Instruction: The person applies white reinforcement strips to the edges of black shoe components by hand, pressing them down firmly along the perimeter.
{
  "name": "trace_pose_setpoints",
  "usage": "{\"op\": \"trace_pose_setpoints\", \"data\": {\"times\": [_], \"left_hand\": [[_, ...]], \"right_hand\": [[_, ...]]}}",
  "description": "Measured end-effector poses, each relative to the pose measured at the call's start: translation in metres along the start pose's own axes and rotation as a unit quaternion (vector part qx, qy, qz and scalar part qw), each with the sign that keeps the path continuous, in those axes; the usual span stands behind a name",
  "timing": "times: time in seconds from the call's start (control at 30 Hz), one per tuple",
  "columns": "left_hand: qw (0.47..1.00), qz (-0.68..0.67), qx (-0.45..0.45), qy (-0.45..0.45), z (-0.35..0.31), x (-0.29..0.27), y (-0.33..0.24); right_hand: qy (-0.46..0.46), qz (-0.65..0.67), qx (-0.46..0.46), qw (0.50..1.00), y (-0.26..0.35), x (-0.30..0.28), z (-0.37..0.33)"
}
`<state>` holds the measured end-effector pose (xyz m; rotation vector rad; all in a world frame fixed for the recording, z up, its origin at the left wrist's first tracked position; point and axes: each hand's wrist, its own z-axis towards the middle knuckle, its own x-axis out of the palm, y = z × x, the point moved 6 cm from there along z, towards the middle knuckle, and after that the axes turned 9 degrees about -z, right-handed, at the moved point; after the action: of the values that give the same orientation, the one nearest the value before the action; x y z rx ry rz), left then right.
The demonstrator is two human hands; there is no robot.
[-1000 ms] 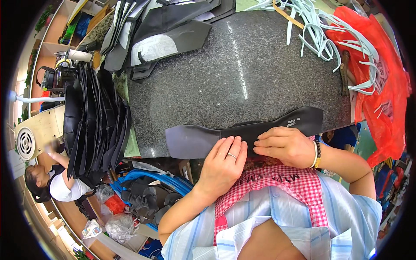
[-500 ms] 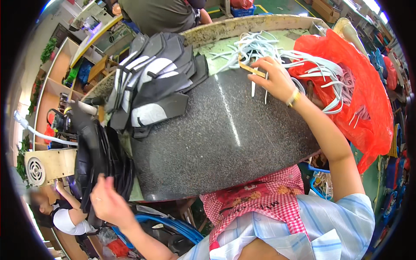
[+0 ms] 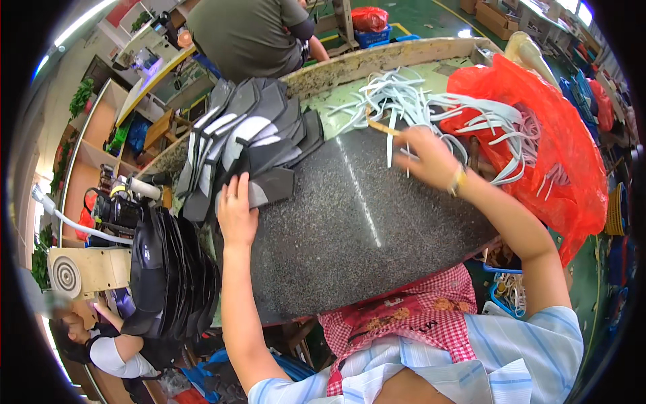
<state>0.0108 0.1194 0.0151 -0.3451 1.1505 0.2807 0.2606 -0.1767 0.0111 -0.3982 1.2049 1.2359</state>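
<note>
My left hand (image 3: 237,212) lies at the near edge of a fanned pile of flat black panels with white patches (image 3: 252,131). Its fingers are stretched out, touching the lowest panel (image 3: 272,186). Over the table's far right part, my right hand (image 3: 431,160) is closed on a thin, yellowish bent tool (image 3: 383,127) whose exact kind is unclear; its fingertips are slightly blurred. A pale strip (image 3: 389,151) hangs just beside those fingers. Beyond them lies a tangle of pale blue-white strips (image 3: 397,94), which trails right onto a red plastic bag (image 3: 565,155).
A dark speckled board (image 3: 336,249) covers the worktable, edged at the back by a raised rim (image 3: 377,57). Left of it stand a stack of black pieces (image 3: 175,269) and a beige machine (image 3: 87,269). Two other people sit nearby, one beyond the rim, one at lower left.
My left hand has moved up and right from the black stack to the patched pile. My right hand is slightly lower in view, still with the yellowish tool. The view has shifted a little.
</note>
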Motion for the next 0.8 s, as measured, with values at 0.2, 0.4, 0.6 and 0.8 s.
{"op": "trace_pose_setpoints", "data": {"times": [0.2, 0.4, 0.6, 0.8], "left_hand": [[0.984, -0.164, 0.036, -0.052, -0.035, -0.026, -0.049], [0.985, -0.137, 0.069, 0.078, -0.112, -0.013, -0.108], [0.979, -0.160, 0.034, -0.124, -0.084, -0.033, -0.095], [0.983, -0.163, 0.058, -0.060, -0.093, -0.014, -0.140]], "right_hand": [[0.107, -0.036, 0.079, 0.991, -0.041, 0.039, 0.045], [0.514, 0.027, -0.255, 0.819, 0.120, 0.023, -0.123], [0.337, 0.176, -0.035, 0.924, 0.063, -0.013, -0.092], [0.180, 0.449, 0.244, 0.841, -0.023, -0.049, -0.061]]}}
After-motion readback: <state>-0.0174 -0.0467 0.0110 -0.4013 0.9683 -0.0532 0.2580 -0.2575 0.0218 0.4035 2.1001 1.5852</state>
